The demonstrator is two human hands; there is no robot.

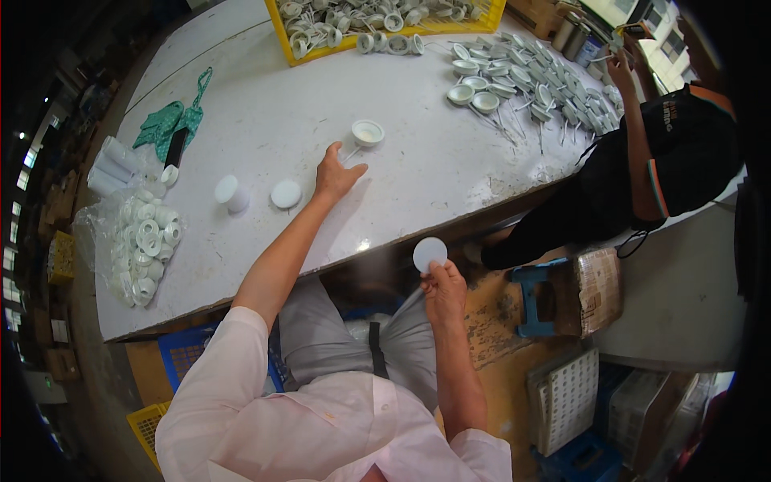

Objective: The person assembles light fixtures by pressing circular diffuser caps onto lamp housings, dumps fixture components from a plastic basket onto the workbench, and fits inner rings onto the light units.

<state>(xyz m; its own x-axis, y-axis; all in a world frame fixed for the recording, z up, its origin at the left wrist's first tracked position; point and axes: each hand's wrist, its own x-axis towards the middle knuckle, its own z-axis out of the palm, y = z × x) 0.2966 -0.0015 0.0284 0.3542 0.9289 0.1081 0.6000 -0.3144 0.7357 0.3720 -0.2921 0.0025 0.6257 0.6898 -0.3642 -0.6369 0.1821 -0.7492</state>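
My right hand point(446, 287) pinches a flat white round disc point(430, 254) by its lower edge, just off the table's front edge. My left hand point(337, 175) reaches over the white table, its thumb and forefinger apart. Right beyond those fingers lies a white round lamp housing point(368, 133), open side up, with a short pale wire running back toward the hand. Whether the fingers touch that wire I cannot tell. Left of my forearm a second white disc point(285, 194) lies flat, and beside it stands a short white cylinder topped by a disc point(230, 193).
A clear bag of white rings point(147, 245) sits at the left, near a green dotted cloth point(165, 124). Far back is a yellow crate point(385, 43) full of lamp sockets. Wired housings point(522, 76) are heaped at the right, where another person point(654, 153) works.
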